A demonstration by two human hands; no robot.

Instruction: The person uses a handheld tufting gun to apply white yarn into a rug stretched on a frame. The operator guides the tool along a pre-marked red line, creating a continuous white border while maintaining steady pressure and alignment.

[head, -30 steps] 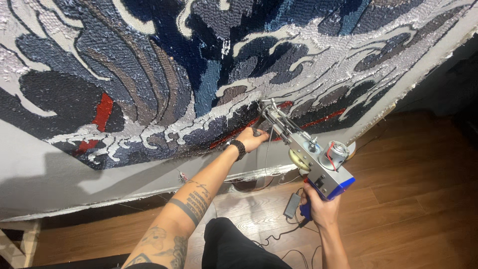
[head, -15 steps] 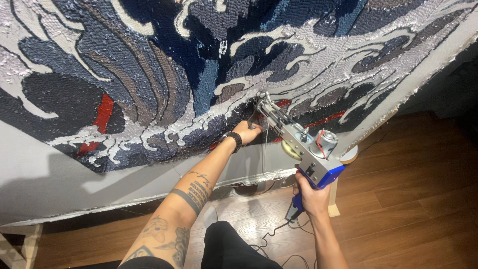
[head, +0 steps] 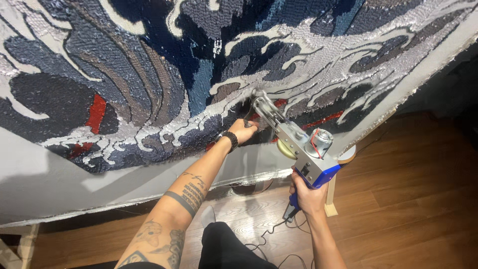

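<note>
The right hand [head: 307, 195] closes around the blue handle of the heavy-looking metal tufting gun [head: 294, 144]; the left hand [head: 244, 130] grips its front handle, near the soft blue-and-white tufted wave rug [head: 149, 74].

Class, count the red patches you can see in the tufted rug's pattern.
3: one tall patch at the left, a small one below it, and a thin streak right of the tufting gun. The hands may hide more.

- we note a wooden plank floor [head: 408, 199], warm reddish brown, with a glossy sheen where light strikes it near the middle.
- a pale wooden frame leg [head: 329, 197] stands on the floor at right; another pale wooden piece [head: 15, 244] shows at lower left.
- a black cable [head: 271, 239] lies looped on the boards.
- the far right corner [head: 448, 79] is dark.
</note>
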